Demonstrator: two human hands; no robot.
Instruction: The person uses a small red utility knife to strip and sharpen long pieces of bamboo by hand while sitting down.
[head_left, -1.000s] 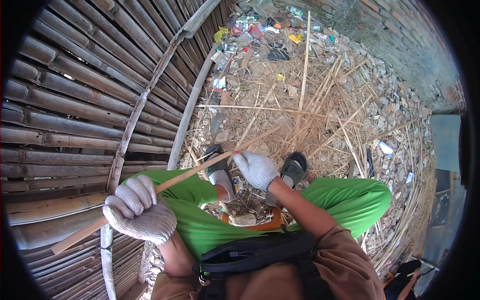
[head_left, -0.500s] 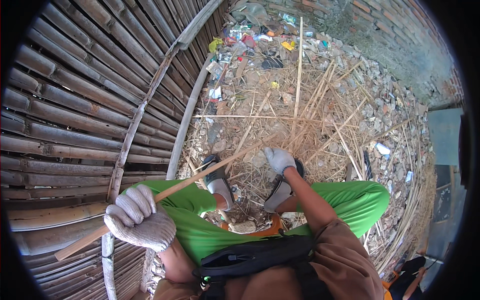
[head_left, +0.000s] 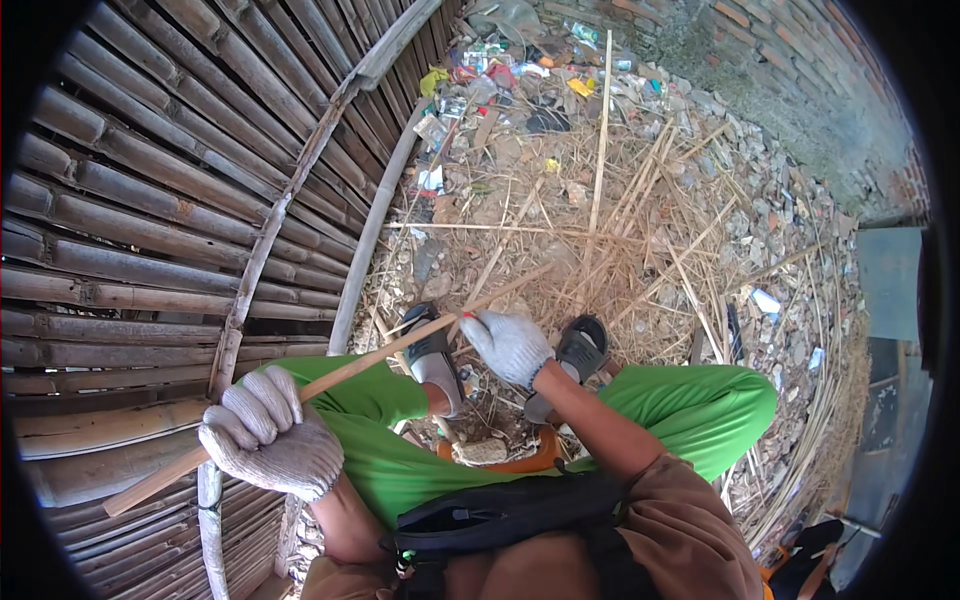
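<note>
A long, pale brown bamboo strip (head_left: 370,358) slants across my lap, its far end rising to the right over the ground. My left hand (head_left: 272,432), in a whitish knit glove, is wrapped round the strip near its lower end. A short length sticks out below that fist. My right hand (head_left: 508,347), gloved the same way, is closed beside the strip's farther half, fingertips against it. A small red bit (head_left: 468,315) shows at those fingertips; what they hold there is mostly hidden.
A bamboo slat wall (head_left: 150,230) stands close on my left. Loose bamboo strips (head_left: 603,140), shavings (head_left: 590,270) and rubble cover the ground ahead, with coloured litter (head_left: 490,75) at the back. A brick wall (head_left: 790,75) rises at the far right. My sandalled feet (head_left: 582,348) are in front.
My right hand has moved toward me and leftward along the strip, from near its far end to nearer its middle. The left hand keeps its grip, shifting only slightly.
</note>
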